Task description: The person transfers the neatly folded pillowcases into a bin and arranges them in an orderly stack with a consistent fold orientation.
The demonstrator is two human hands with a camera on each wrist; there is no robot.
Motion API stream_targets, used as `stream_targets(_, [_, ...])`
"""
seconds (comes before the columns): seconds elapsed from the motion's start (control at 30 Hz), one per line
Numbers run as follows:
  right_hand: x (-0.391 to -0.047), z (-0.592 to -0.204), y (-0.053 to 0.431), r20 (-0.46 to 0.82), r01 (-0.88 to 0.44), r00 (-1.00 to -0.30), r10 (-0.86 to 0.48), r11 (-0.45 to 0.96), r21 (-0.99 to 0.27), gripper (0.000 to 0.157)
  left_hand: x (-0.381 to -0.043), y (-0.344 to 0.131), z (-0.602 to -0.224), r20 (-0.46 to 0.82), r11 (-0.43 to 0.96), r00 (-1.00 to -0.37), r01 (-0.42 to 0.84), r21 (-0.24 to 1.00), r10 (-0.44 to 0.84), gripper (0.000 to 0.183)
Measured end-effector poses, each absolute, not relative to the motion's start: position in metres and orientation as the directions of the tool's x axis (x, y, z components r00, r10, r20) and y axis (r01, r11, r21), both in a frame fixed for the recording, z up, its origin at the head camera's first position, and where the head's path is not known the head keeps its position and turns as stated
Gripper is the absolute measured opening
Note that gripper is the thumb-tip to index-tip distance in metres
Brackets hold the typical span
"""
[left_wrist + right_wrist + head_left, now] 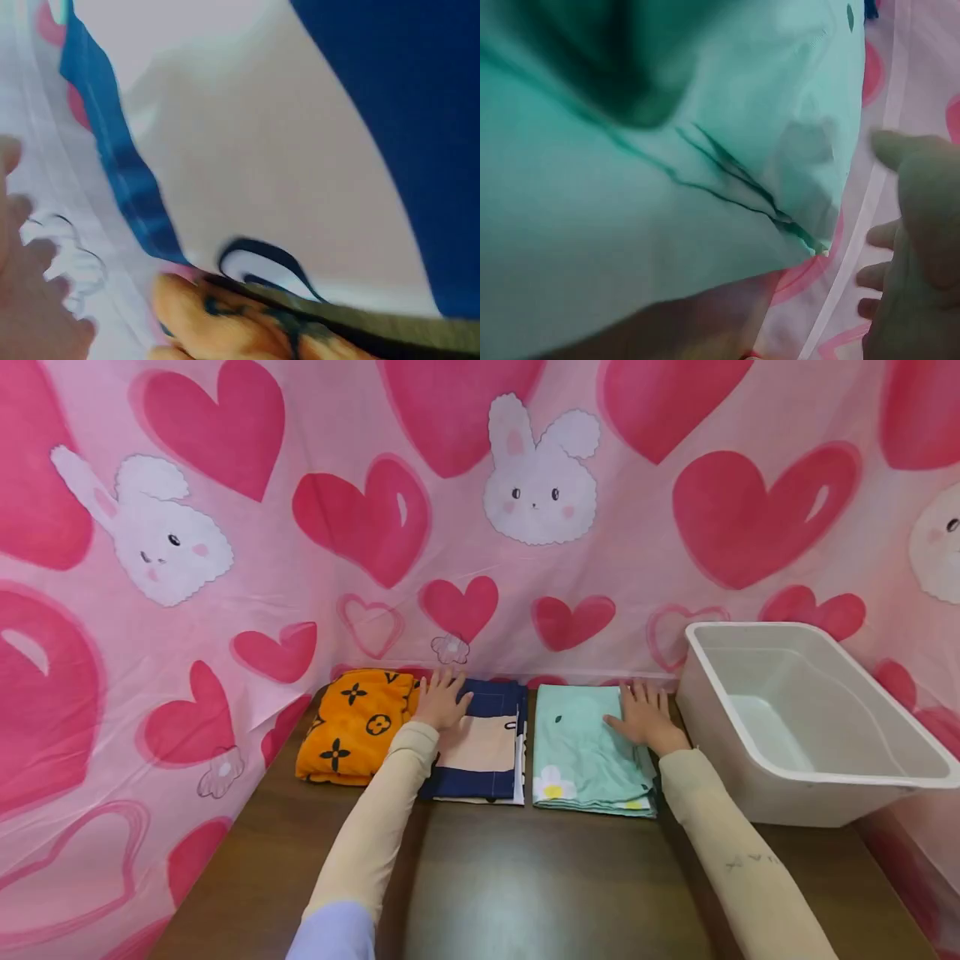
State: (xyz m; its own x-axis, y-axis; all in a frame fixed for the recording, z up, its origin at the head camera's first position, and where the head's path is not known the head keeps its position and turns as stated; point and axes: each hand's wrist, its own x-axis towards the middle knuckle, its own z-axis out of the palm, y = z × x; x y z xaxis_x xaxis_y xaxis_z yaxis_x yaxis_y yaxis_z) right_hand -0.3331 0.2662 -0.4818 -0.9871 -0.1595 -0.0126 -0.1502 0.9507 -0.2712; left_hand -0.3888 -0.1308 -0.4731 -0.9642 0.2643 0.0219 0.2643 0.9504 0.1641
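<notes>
My left hand [442, 700] is over the far left part of a folded navy-and-beige cloth [480, 743], its fingers spread. On that cloth's left lies a folded orange cloth [352, 727] with dark flower marks, which also shows at the bottom of the left wrist view. With fingers spread too, my right hand [647, 720] is at the far right part of a folded mint-green cloth [581, 752] with a white flower. In the right wrist view, loose layers show at that cloth's edge. Whether either hand touches the fabric I cannot tell.
A whitish plastic tub [712, 735] stands on the right of the brown table [525, 885], beside the green cloth. Behind the table hangs a pink curtain [465, 552] with hearts and rabbits, continuing down both sides.
</notes>
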Motion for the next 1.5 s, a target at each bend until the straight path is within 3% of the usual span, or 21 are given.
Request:
stream_targets(0.17, [-0.325, -0.484, 0.262, 0.003, -0.131, -0.991, -0.133, 0.971, -0.200, 0.079, -0.377, -0.118, -0.471, -0.011, 0.919, -0.929, 0.365, 0.147, 0.371, 0.062])
stream_targets(0.37, [-0.315, -0.488, 0.258, -0.059, -0.041, -0.997, -0.051, 0.987, -0.157, 0.072, -0.355, -0.087, -0.467, 0.062, 0.764, -0.813, 0.568, 0.306, 0.579, 0.047])
stream_targets(0.47, [-0.311, -0.486, 0.257, -0.092, -0.007, -0.996, -0.022, 0.987, -0.163, 0.069, -0.343, -0.068, -0.463, 0.073, 0.719, -0.785, 0.596, 0.358, 0.615, 0.042])
stream_targets(0.7, [-0.307, -0.489, 0.258, -0.092, -0.057, -0.993, -0.072, 0.985, -0.163, 0.065, -0.331, -0.039, -0.477, 0.028, 0.771, -0.814, 0.560, 0.305, 0.580, 0.023])
stream_targets(0.93, [-0.308, -0.499, 0.262, -0.062, -0.153, -0.984, -0.165, 0.973, -0.174, 0.053, -0.329, -0.018, -0.492, -0.039, 0.838, -0.855, 0.497, 0.224, 0.517, 0.038])
stream_targets(1.17, [-0.312, -0.501, 0.263, -0.097, -0.177, -0.975, -0.199, 0.963, -0.201, 0.038, -0.324, 0.000, -0.490, -0.066, 0.870, -0.877, 0.459, 0.183, 0.476, 0.032])
stream_targets(1.5, [-0.307, -0.506, 0.262, -0.086, -0.258, -0.956, -0.279, 0.945, -0.201, 0.033, -0.315, 0.013, -0.495, -0.142, 0.875, -0.863, 0.478, 0.081, 0.485, 0.035])
